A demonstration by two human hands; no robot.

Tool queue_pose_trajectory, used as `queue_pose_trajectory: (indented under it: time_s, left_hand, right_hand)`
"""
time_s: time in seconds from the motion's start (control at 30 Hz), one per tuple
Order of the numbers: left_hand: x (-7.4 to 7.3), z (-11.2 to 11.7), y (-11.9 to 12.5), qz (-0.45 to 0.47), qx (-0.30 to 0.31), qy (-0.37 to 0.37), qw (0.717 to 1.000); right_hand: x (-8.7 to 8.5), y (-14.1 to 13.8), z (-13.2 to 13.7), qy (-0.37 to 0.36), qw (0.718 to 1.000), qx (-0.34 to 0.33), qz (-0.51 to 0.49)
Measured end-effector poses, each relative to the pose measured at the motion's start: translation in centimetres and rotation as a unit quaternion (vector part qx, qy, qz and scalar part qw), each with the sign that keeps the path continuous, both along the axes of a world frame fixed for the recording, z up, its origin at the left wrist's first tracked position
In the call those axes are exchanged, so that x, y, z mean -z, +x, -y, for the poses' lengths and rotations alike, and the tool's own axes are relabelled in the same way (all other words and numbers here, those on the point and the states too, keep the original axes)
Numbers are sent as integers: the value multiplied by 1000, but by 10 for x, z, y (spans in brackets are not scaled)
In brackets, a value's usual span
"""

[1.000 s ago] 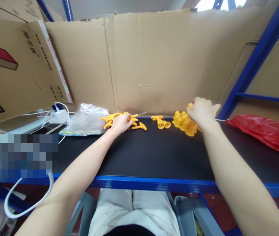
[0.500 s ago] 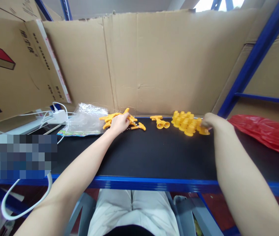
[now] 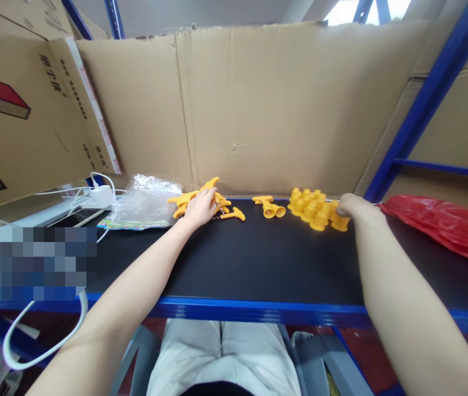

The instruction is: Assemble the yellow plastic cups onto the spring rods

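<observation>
**Left hand (image 3: 201, 209) Over Yellow Handles (image 3: 181, 201), Right Hand (image 3: 354, 208) Beside Yellow Cups (image 3: 310, 207)**

Both arms reach forward and stand well apart. The left forearm (image 3: 145, 275) slants up from the lower left, and its hand lies palm down on the pile of handles. Its fingers curl down among them, but it cannot be told whether they grip one. One yellow handle (image 3: 210, 183) points up just beyond the knuckles, and a metal spiral shows beside the fingers. Another handle (image 3: 239, 214) lies flat just to the right of this hand.

The right forearm (image 3: 399, 291) rises from the lower right corner. The hand turns inward, back upward, with its fingers aimed at the nearest cup (image 3: 340, 222). The fingertips are partly hidden, so whether they hold that cup cannot be told. The other cups stand clustered to the left of this hand, wide rims down.

Between the hands, two tipped cups (image 3: 273, 210) lie side by side with their mouths toward the viewer, in front of a small yellow piece (image 3: 262, 199). A clear plastic bag (image 3: 145, 198) lies left of the left hand; a red plastic bag (image 3: 440, 225) lies right of the right hand. All rest on a black tabletop (image 3: 267, 264).
</observation>
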State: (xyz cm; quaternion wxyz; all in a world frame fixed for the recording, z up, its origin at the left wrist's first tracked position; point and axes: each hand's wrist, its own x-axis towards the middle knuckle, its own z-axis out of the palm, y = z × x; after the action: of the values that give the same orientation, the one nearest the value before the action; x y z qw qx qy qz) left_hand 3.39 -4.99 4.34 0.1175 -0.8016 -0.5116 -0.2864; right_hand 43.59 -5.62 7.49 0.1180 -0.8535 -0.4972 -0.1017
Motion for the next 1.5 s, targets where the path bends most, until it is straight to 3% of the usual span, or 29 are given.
queue_pose_trajectory:
  time_s: [0.07, 0.13, 0.27, 0.43, 0.67, 0.87, 1.0, 1.2, 1.5]
  left_hand:
    - [2, -3, -2, -15, -2, -10, 1000]
    - [4, -4, -3, -24, -16, -22, 999]
    - [9, -5, -3, -29, -52, -53, 997]
    - [16, -9, -4, -51, -58, -77, 994]
    - [23, -15, -5, -55, -40, -57, 996]
    - [23, -16, -1, -53, -56, -35, 996]
    - [24, -16, 1, -59, -51, -72, 994]
    - [26, -12, 3, -81, -10, -137, 987]
    - [29, -9, 15, -53, -55, -113, 991]
  right_hand:
    - [-9, -9, 6, -77, 995, 39, -54]
    - [-17, -15, 11, -89, 993, 47, -63]
    - [-29, -26, 26, -8, 999, 39, -35]
    - [-36, -53, 37, 103, 993, -64, 7]
    - [-11, -104, 25, 82, 955, -263, 110]
    - [25, -123, 11, 35, 929, -339, 144]
    - [42, -129, 4, -20, 924, -358, 134]
    - [45, -135, 4, -18, 922, -366, 126]
    - [49, -152, 8, 29, 927, -338, 158]
